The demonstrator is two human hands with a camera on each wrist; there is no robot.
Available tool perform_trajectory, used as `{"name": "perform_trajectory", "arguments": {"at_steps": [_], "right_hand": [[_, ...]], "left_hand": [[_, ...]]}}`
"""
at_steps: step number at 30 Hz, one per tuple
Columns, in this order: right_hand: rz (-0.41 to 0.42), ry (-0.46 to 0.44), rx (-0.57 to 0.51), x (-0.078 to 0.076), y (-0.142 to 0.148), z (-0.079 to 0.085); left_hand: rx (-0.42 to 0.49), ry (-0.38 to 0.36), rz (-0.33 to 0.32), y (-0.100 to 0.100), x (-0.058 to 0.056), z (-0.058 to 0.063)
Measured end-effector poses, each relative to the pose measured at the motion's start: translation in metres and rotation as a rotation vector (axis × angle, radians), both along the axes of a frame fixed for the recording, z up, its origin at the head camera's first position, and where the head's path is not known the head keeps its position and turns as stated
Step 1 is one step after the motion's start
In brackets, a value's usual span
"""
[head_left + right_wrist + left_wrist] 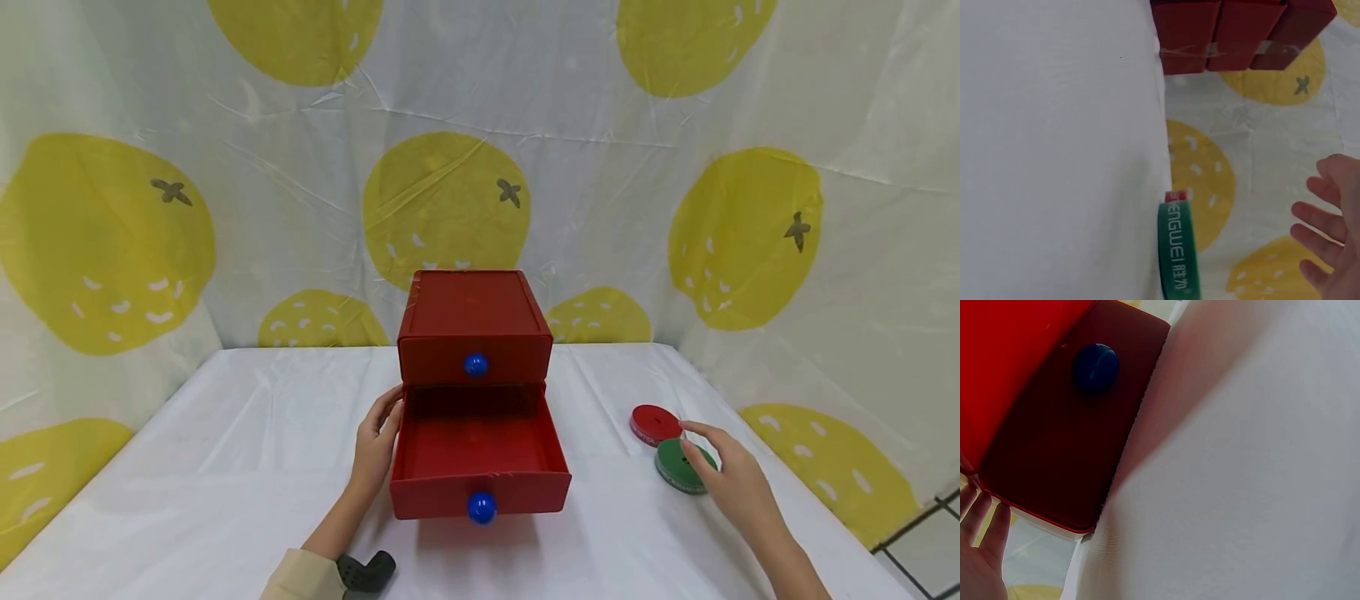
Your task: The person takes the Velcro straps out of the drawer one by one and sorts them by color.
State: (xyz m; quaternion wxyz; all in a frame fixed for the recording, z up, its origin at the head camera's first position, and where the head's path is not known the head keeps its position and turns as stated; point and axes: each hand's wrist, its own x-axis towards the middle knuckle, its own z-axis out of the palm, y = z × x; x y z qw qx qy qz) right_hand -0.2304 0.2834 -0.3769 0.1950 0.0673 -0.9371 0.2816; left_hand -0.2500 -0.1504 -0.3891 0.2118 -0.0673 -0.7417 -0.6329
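Note:
A red cabinet of three stacked drawers stands mid-table. Its middle drawer is pulled out, with a bare inside and a blue knob. In the left wrist view the bottom drawer is closed. My left hand rests against the cabinet's left side, fingers extended, fingertips at its edge. To the right, my right hand hovers over a flat green roll with white lettering, thumb and fingers spread apart, holding nothing. A similar red roll lies just behind the green one.
White cloth covers the table. A curtain printed with yellow fruit hangs behind and along both sides. A black strap device sits at my left wrist. The pulled-out drawer juts toward me between my hands.

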Motion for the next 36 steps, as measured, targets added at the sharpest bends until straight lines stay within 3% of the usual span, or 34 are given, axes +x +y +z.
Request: {"name": "perform_trajectory", "arguments": {"at_steps": [7, 10, 23, 28, 36], "right_hand": [[0.015, 0.318, 0.094, 0.008, -0.021, 0.011], [0.035, 0.411, 0.125, 0.010, -0.030, 0.014], [0.270, 0.798, 0.133, 0.004, -0.065, 0.026], [0.365, 0.888, 0.172, 0.001, -0.077, 0.029], [0.431, 0.959, 0.241, 0.000, -0.091, 0.034]], "left_hand": [[0.014, -0.004, -0.011, 0.000, 0.002, 0.001], [0.009, -0.006, -0.008, -0.001, 0.002, 0.000], [0.014, -0.007, -0.005, 0.000, 0.002, 0.002], [0.009, -0.008, -0.003, 0.000, 0.002, 0.002], [0.008, -0.009, -0.004, 0.000, 0.002, 0.001]]}}
